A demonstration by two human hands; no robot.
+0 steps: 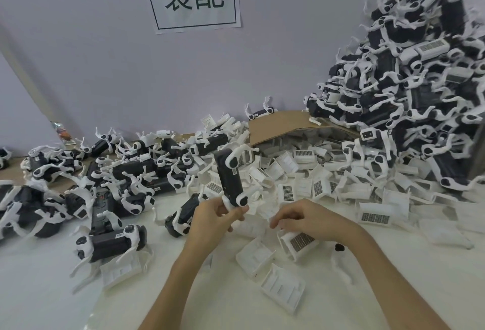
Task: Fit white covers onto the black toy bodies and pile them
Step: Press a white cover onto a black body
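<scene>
black toy body [231,176] upright, white legs, in left hand [215,215]

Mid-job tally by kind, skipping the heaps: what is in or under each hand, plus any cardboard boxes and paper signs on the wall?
Black toy body gripped by the left hand: 1
White cover lying under the right hand: 1
Cardboard box: 1
Paper wall sign: 1
Total: 4
</scene>
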